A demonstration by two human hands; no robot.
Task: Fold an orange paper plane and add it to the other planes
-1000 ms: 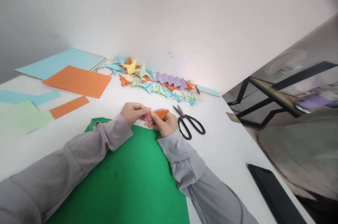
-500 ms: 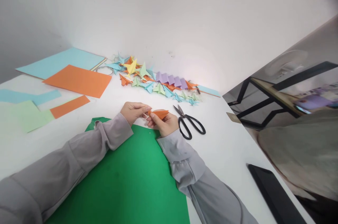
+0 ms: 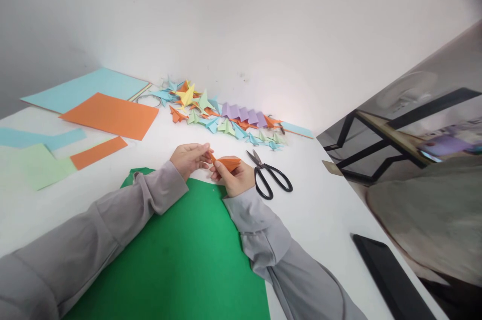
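Note:
Both hands meet just beyond the far edge of a green sheet [image 3: 181, 254] on the white table [image 3: 320, 209]. My right hand [image 3: 235, 179] is closed around a small folded orange paper piece [image 3: 227, 163], thumb on top. My left hand [image 3: 188, 157] pinches the left tip of the same piece with thumb and fingertips. Black scissors [image 3: 269, 177] lie shut on the table right beside my right hand.
A row of folded paper figures [image 3: 222, 116] in several colours lies along the wall. Orange [image 3: 111, 115], light blue [image 3: 86, 88] and pale green [image 3: 37, 167] sheets and an orange strip [image 3: 98, 152] lie at the left. A black flat device [image 3: 391, 277] sits near the right table edge.
My left hand has shifted slightly, its fingertips moving along the left tip of the orange piece. The right hand keeps its hold.

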